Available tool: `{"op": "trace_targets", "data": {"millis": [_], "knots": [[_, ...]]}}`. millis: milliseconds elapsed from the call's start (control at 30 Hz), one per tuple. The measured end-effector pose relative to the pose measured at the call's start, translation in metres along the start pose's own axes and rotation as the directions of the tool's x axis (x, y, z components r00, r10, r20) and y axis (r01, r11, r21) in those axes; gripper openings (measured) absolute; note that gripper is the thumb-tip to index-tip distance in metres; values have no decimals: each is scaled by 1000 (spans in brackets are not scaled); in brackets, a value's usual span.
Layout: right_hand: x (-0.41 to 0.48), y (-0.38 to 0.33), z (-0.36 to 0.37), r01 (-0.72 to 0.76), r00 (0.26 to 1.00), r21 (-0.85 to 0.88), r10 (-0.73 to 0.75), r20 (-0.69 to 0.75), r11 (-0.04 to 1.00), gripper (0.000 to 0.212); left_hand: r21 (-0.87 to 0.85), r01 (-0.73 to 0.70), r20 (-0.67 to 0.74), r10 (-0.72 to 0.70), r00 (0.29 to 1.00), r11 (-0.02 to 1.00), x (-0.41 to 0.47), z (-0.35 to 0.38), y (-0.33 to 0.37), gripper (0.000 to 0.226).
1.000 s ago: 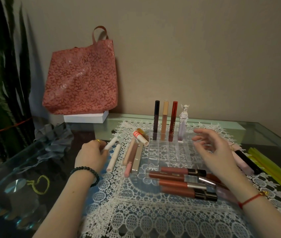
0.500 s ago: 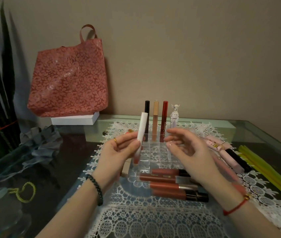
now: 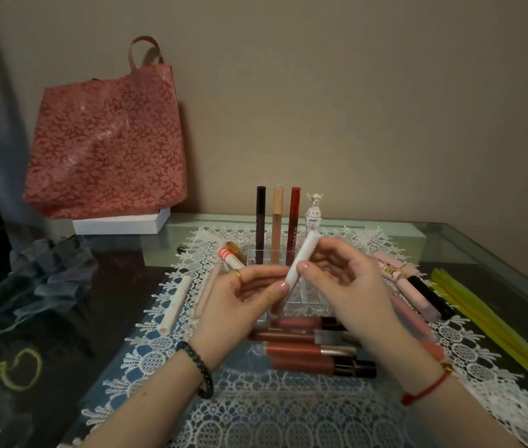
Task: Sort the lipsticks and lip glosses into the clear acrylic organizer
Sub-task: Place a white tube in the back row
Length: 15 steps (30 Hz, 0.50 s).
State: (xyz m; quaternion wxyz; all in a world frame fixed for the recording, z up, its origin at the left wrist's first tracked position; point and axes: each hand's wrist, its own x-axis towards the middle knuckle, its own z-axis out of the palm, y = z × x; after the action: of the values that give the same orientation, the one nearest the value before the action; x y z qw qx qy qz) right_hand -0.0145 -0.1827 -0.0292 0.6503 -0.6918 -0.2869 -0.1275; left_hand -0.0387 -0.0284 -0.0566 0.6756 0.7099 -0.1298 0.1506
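Your glass table [image 3: 450, 245] carries a lace mat [image 3: 256, 415] in the middle, white box [image 3: 120, 223] back left, gray cloth [image 3: 59, 270] left, yellow strips [image 3: 489, 321] right.

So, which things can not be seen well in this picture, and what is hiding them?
Head view only:
- Organizer: the left hand and right hand cover most compartments.
- White tube: lower end hidden by the left hand.
- Glosses lying in front: right ends under the right wrist.
- Red tube: lower lettering behind the White tube.
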Motion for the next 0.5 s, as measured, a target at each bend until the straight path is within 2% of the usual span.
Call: {"op": "trace_targets", "data": {"millis": [100, 167, 333, 433, 500], "knots": [[13, -2, -12, -6, 992, 29, 9, -127, 1000, 23, 293, -59, -91, 89, 992, 954, 1, -8, -4, 39], [26, -5, -22, 2, 974, 45, 8, -228, 999, 25, 425, -50, -100, 102, 990, 904, 2, -15, -7, 51], [61, -5, -46, -1, 943, -62, -20, -333, 998, 24, 627, 33, -27, -21, 999, 779, 5, -26, -15, 90], [78, 0, -51, -18, 936, -156, -38, -351, 988, 25, 741, 47, -1, -69, 998, 669, 5, -28, -20, 104], [85, 6, -50, -30, 944, -204, -40, -328, 978, 23, 763, 57, 15, -106, 994, 644, 6, -28, -21, 109]]}}
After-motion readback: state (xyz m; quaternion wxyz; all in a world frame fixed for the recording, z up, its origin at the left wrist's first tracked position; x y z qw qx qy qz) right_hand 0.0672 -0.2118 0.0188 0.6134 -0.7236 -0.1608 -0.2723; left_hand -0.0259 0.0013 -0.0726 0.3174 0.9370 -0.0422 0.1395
